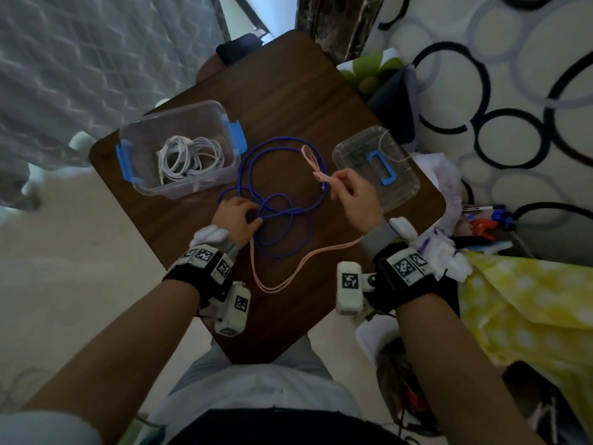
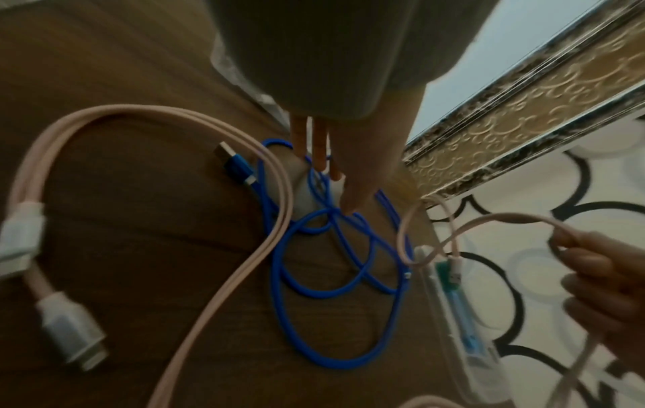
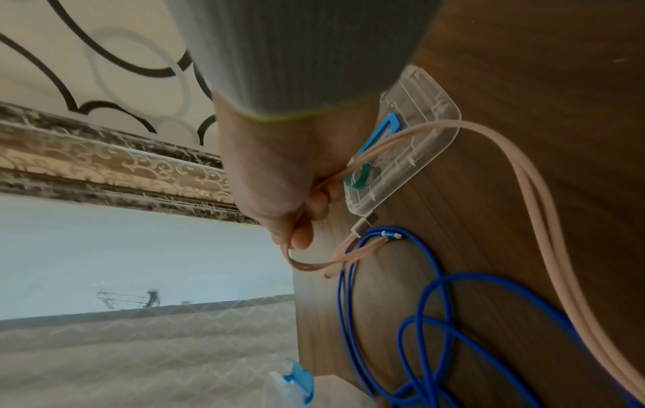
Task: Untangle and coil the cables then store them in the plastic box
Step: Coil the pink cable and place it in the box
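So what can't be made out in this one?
- Head view: left hand covers where the blue cable crosses the pink cable.
- Left wrist view: the sleeve hides the palm; pink cable connectors at the left edge are blurred.
- Right wrist view: right hand hides its hold on the pink cable; plastic box is cut off at the bottom edge.

Both forearms reach forward from the bottom of the head view, bare up to black wrist straps that carry white marker blocks, with grey cuffs beyond them. The left hand [image 1: 238,212] lies low and palm down, its fingers [image 2: 319,149] straight and spread, the fingertips pressing down. The right hand [image 1: 354,199] is raised a little higher and further forward, its fingers [image 3: 316,205] curled in towards the palm and the thumb closed against them in a pinch. The two hands are apart, the right ahead of the left.
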The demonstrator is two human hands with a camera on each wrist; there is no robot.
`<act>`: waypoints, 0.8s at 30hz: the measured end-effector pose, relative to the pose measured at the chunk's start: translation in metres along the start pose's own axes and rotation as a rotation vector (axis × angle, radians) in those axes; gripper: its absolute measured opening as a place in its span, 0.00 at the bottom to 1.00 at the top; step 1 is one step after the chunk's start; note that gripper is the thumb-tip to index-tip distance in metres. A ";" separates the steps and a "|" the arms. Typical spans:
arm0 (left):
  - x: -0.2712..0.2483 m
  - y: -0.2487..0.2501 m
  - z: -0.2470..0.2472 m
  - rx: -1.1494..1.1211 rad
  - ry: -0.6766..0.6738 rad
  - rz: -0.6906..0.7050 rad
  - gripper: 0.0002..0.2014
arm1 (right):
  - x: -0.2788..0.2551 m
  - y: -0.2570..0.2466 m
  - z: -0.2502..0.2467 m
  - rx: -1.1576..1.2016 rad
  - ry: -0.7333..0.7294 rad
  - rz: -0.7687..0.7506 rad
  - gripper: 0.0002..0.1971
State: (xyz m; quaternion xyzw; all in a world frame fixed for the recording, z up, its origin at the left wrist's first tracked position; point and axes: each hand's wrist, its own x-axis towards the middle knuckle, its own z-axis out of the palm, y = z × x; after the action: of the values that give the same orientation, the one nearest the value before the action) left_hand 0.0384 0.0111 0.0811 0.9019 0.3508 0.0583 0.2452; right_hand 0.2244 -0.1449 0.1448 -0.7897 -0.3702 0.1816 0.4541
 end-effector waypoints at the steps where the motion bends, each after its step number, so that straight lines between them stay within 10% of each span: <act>1: -0.001 0.005 -0.002 -0.066 0.058 0.017 0.22 | -0.001 -0.002 0.000 0.014 -0.017 -0.022 0.06; 6: 0.008 0.033 -0.029 -0.273 0.238 0.212 0.37 | -0.003 -0.018 0.005 0.115 -0.172 -0.129 0.05; 11: 0.017 0.033 -0.034 -0.118 0.178 0.142 0.09 | -0.002 -0.019 0.007 0.149 -0.141 -0.135 0.05; 13: 0.013 0.025 -0.033 -0.199 0.082 0.036 0.09 | -0.003 -0.016 0.005 0.185 -0.119 -0.091 0.06; 17: -0.002 0.033 -0.033 -0.395 -0.089 0.272 0.22 | -0.012 -0.017 0.006 0.200 -0.246 -0.082 0.06; 24: -0.009 0.044 -0.025 -0.377 -0.016 0.114 0.09 | -0.016 -0.018 0.018 0.042 -0.117 0.007 0.07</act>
State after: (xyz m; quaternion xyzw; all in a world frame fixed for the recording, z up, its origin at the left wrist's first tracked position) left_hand 0.0513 -0.0124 0.1252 0.8588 0.2801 0.1295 0.4089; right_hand 0.1955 -0.1409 0.1500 -0.7692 -0.3895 0.2367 0.4477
